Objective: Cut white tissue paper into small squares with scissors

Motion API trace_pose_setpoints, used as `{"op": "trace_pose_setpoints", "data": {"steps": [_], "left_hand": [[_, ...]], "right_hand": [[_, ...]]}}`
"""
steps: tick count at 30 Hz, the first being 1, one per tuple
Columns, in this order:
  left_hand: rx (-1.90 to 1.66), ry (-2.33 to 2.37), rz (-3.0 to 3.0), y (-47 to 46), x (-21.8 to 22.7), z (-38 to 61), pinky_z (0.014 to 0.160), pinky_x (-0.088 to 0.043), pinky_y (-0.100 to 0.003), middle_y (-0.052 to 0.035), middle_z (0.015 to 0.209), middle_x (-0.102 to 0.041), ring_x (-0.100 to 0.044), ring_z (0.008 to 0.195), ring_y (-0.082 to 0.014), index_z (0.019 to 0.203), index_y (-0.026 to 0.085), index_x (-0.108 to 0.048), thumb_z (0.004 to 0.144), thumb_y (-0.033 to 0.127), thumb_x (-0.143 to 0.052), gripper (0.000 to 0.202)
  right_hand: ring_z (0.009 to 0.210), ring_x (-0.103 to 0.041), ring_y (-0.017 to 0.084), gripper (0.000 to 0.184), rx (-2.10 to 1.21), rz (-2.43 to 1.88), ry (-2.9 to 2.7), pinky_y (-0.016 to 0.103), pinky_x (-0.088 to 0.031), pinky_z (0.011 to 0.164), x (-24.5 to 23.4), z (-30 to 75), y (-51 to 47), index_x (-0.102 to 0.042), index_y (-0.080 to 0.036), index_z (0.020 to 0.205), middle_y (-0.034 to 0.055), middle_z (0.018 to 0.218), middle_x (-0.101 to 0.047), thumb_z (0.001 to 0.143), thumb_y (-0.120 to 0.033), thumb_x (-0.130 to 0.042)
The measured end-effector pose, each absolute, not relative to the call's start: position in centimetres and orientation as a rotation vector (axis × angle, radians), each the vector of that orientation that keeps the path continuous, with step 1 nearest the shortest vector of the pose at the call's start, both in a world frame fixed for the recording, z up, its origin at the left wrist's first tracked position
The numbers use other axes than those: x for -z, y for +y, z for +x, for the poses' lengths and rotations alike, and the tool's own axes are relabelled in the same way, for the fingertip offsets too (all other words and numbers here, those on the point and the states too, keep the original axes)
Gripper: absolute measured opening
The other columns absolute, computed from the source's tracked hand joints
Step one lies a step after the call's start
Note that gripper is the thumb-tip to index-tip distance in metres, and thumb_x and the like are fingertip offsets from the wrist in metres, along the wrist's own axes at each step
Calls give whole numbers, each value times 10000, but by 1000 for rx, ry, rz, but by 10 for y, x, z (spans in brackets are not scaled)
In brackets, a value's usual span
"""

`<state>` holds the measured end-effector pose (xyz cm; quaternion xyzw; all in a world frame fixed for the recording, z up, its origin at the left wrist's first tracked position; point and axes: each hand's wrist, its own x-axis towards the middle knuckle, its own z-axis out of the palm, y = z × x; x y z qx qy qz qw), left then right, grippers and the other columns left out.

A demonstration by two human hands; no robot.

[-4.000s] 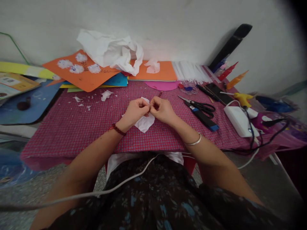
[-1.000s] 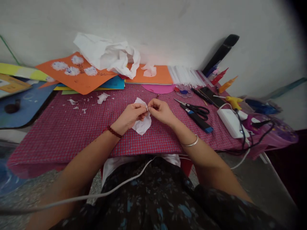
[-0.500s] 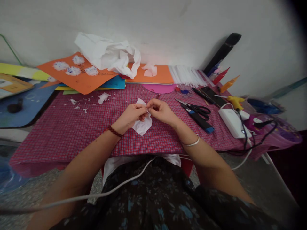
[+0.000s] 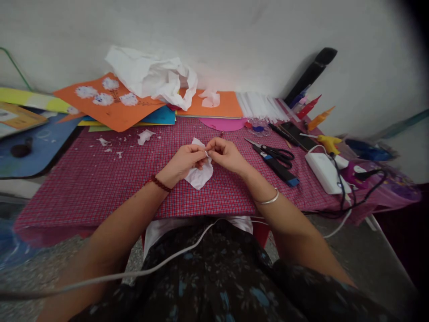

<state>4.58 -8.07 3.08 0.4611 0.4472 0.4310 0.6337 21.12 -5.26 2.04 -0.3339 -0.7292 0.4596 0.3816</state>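
Note:
My left hand (image 4: 182,162) and my right hand (image 4: 226,155) meet over the middle of the red checked tablecloth (image 4: 100,183). Both pinch the same small piece of thin white paper (image 4: 200,175), fingertips almost touching at its upper edge. The paper hangs crumpled below the fingers and rests on the cloth. A beaded bracelet circles my left wrist and a metal bangle my right forearm.
Black scissors (image 4: 276,153) and a blue-tipped cutter (image 4: 278,167) lie to the right, then a white power bank (image 4: 324,172) with cables and a yellow glue gun (image 4: 328,143). Orange card (image 4: 114,112), crumpled white tissue (image 4: 154,78) and paper scraps (image 4: 144,135) lie behind.
Both hands stay pinched on the white paper; since four seconds ago its top corner has been pulled up above the fingers. The view has shifted slightly.

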Motion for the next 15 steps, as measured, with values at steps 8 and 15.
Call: {"op": "trace_pose_setpoints", "data": {"steps": [8,15], "left_hand": [[-995,1027,1024,-82,-34,47,480,-409,-184,6,557,-611,-525,451,-58,626,133,-624,764,63,-580,161],[-980,1024,1002,-82,-31,45,485,-408,-189,-3,556,-610,-526,457,-63,613,141,-609,783,127,-605,172]], "right_hand": [[619,-532,111,44,-1184,-905,-1851,263,-436,593,-24,212,-53,-550,-203,826,-29,700,-583,789,-196,-572],[587,-487,101,47,-1167,-888,-1875,256,-392,563,-24,211,-54,-550,-198,808,-38,683,-553,763,-193,-565]]}}
